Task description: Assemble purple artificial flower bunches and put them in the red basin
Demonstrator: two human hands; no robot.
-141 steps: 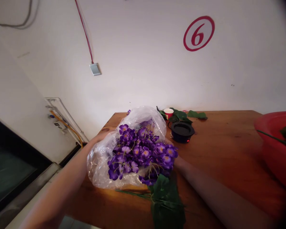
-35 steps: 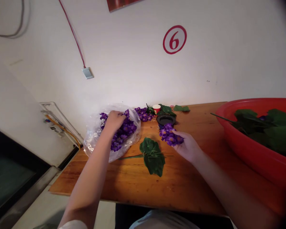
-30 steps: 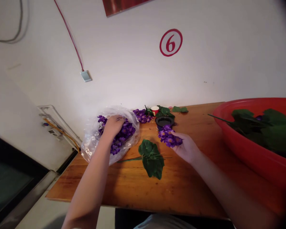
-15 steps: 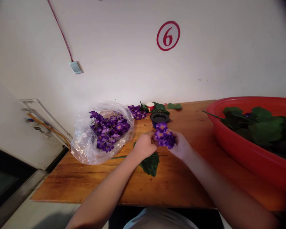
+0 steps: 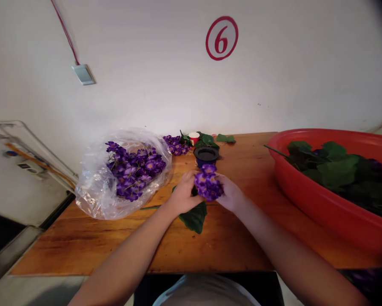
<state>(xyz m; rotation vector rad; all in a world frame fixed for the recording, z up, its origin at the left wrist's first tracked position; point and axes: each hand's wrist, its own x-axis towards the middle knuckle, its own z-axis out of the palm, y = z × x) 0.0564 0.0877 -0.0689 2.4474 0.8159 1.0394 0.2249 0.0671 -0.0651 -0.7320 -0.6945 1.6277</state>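
A bunch of purple flowers [image 5: 207, 183] with yellow centres is between my two hands, above the wooden table [image 5: 235, 246]. My right hand [image 5: 229, 193] is closed on the bunch from the right, its fingertips partly behind the petals. On the left side, my left hand [image 5: 185, 194] is curled against the same bunch, thumb pointing at the blossoms. Below my left hand a green leaf [image 5: 195, 217] lies on the wood, its stem reaching left. Just beyond the flowers stands a dark round container [image 5: 206, 154].
A clear plastic bag [image 5: 97, 191] of purple flowers lies at the left. At the right, a large red tub [image 5: 306, 197] holds green leaves. Along the wall are more purple flowers [image 5: 176, 145], a red and white roll [image 5: 194, 137] and loose leaves [image 5: 226, 138].
The fingers of my left hand have loosened from a fist and spread around the flowers' left side. The view has shifted, so the scene sits further left.
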